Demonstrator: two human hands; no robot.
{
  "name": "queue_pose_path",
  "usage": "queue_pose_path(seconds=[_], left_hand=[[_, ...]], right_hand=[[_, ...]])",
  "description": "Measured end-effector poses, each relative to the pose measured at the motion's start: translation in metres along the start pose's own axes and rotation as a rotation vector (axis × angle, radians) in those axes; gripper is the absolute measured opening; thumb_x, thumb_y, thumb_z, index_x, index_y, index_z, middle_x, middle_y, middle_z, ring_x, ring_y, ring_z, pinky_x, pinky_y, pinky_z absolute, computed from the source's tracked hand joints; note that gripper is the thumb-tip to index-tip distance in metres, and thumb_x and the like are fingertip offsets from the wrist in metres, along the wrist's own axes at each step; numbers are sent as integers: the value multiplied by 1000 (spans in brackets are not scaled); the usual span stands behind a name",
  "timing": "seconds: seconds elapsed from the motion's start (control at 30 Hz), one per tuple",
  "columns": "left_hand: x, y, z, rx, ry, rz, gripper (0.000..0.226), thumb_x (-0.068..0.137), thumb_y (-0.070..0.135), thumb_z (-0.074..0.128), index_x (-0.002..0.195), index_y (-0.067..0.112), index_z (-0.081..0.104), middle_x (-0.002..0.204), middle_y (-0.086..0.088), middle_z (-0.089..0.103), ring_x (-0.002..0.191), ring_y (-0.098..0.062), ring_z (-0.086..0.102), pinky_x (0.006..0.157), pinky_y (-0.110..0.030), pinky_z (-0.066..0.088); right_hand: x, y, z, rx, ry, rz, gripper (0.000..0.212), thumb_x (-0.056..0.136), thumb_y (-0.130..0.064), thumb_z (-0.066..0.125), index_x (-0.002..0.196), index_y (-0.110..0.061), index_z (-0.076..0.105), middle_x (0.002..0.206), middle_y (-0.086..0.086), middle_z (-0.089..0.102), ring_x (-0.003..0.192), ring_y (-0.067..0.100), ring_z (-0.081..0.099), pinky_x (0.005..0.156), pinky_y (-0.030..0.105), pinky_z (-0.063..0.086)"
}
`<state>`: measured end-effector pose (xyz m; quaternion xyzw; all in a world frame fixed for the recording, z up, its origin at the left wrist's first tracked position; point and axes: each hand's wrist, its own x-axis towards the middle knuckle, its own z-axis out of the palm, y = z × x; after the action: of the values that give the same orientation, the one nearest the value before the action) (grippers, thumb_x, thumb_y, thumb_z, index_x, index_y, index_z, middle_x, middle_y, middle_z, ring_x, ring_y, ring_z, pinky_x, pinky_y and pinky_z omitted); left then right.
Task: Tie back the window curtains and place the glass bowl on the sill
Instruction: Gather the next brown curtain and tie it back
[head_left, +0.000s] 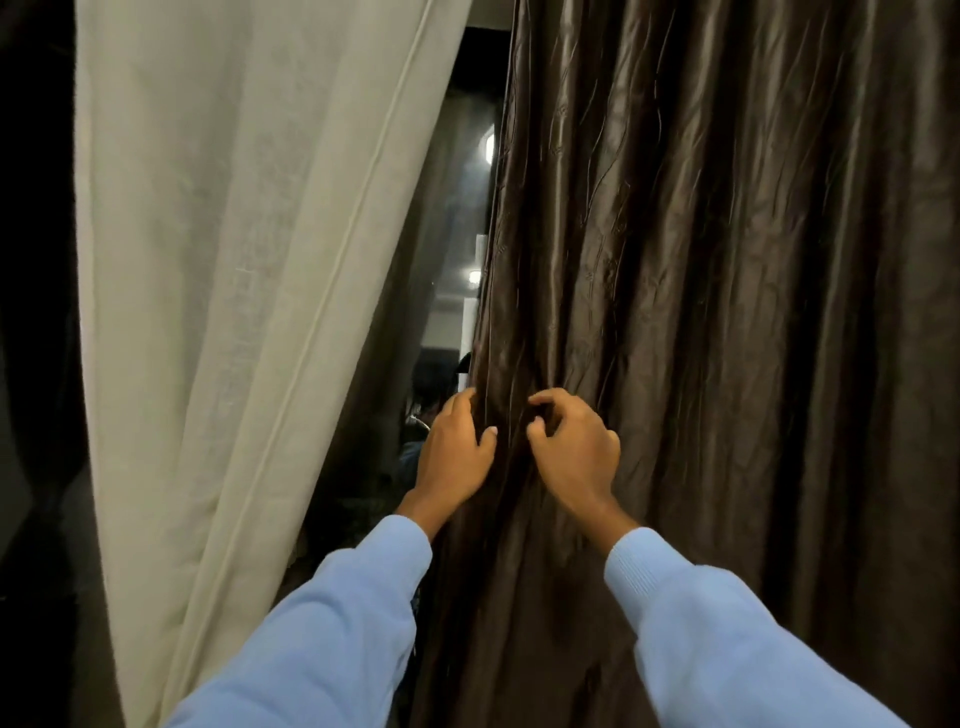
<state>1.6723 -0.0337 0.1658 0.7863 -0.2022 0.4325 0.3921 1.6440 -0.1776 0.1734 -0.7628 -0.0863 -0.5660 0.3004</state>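
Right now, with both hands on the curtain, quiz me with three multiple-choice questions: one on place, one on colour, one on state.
1. The cream cloth curtain hangs on which side of the dark brown shiny curtain? A left; B right; C behind.
2. The knit sleeves are what colour? A red; B black; C light blue.
3. The left hand and right hand are: A hanging free; B gripping the brown curtain; C carrying a bowl.
A, it fills the view's left side; C, both forearms show light blue; B, fingers curl into brown folds.
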Motion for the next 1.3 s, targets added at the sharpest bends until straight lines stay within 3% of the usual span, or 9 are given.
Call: queue_pose_path(seconds=[0.17,0.27,0.4,0.6,0.73,0.87,0.97,1.13,1.3], left_hand=[[9,24,12,122,50,-38,35,93,29,52,126,19,52,122,-2,60,112,-20,58,92,-37,49],[8,63,20,120,177,122,33,94,44,50,108,18,63,100,2,67,93,-14,62,75,-26,47],[16,96,35,153,201,61,41,90,48,54,112,14,61,102,-4,67,96,-20,63,82,-37,52],[15,93,45,280,352,-5,29,96,32,49,109,10,62,98,-8,69,92,-26,65,78,-36,52],[14,99,51,178,350,-46,50,95,29,55,140,13,40,115,-10,65,104,-22,64,93,-42,52],[19,115,61,135,297,-33,51,96,10,51,145,11,34,97,-8,68,78,-11,63,76,-19,51],[19,121,74,122,200,48,50,95,9,49,144,11,37,76,-5,64,59,-10,57,65,-28,55],[17,125,88,69,176,144,46,95,11,51,140,7,43,107,-15,68,93,-25,66,90,-35,54],[19,125,86,133,157,157,32,95,6,48,126,4,55,98,-19,69,88,-32,66,77,-28,51]], right_hand=[[3,36,-15,339,94,158,35,82,-16,68,105,-33,48,84,-10,59,74,9,60,74,41,53],[5,47,-12,582,-13,175,40,79,-9,76,108,-26,54,75,-7,61,60,3,56,62,29,50],[5,46,-9,742,-251,-13,21,79,-1,72,93,-16,68,80,-1,71,71,13,66,67,31,54],[12,85,-26,509,-56,-64,16,84,-21,70,96,-32,66,99,-16,63,89,7,63,85,40,52],[40,110,-39,249,100,172,56,75,-35,80,122,-27,50,134,-3,42,126,19,43,101,44,34],[74,125,-35,183,22,393,93,64,-49,87,136,-21,36,145,6,35,133,28,36,103,50,35],[87,135,-27,346,-27,481,68,73,-38,83,126,-24,43,128,2,54,122,27,51,104,49,37],[81,137,-33,728,231,599,19,81,-9,68,86,-28,64,79,-3,67,76,19,65,80,39,56],[43,102,-28,565,157,74,24,75,-3,69,86,-24,67,87,-2,67,67,8,61,66,21,48]])
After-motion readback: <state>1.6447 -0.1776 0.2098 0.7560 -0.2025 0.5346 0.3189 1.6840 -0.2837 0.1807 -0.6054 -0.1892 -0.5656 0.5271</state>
